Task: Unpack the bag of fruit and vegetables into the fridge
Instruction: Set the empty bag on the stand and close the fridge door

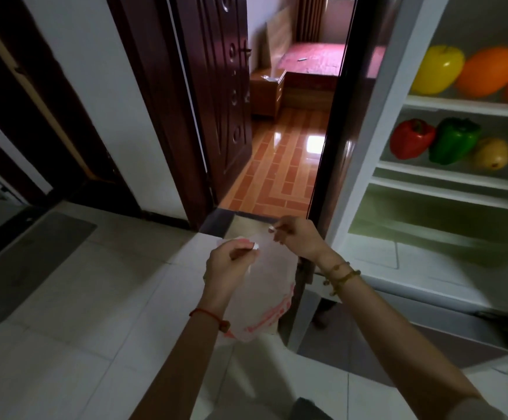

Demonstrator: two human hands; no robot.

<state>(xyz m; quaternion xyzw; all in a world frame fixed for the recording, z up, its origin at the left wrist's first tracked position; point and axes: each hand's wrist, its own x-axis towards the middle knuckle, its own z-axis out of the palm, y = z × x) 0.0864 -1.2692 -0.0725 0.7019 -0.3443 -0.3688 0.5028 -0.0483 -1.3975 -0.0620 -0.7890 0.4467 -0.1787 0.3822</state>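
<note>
A thin translucent plastic bag [269, 286] with red print hangs limp in front of me, low in the middle of the view. My left hand [227, 266] pinches its upper left edge and my right hand [296, 237] pinches its upper right edge. The bag looks flat. To the right the fridge [365, 165] stands open. On its upper shelf lie a yellow fruit [436, 69] and two orange fruits [486, 71]. The shelf below holds a red pepper [412, 137], a green pepper [454, 140] and a yellowish fruit [492, 153].
A pale drawer [428, 219] fills the fridge below the shelves. Straight ahead a dark wooden door [216, 95] stands open onto a room with an orange tiled floor and a bed. A grey mat [31, 262] lies on the white floor tiles at left.
</note>
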